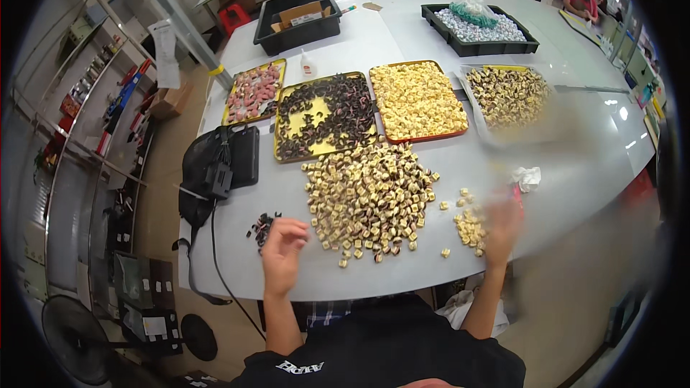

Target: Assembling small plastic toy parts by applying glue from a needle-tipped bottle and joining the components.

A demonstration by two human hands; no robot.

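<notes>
A big heap of small cream-and-dark-brown pieces [370, 197] lies on the grey table in front of me. My left hand [285, 245] is at the heap's near left edge, its fingers curled together; whatever they hold, if anything, is hidden. Just beyond it is a small pile of dark curved pieces [263, 227]. Over on the right, my right hand [505, 226] is smeared by motion, beside a small pile of plain cream pieces [470, 228]. Something pinkish-red [516, 195] shows at its fingertips, too blurred to name.
Behind the heap stand trays of pink pieces [253, 93], dark pieces [338, 104], cream pieces [417, 100] and two-tone pieces [510, 94]. A black bag [201, 172] with a cable sits left; crumpled tissue [528, 179] lies right. Black bins [299, 37] stand farther back.
</notes>
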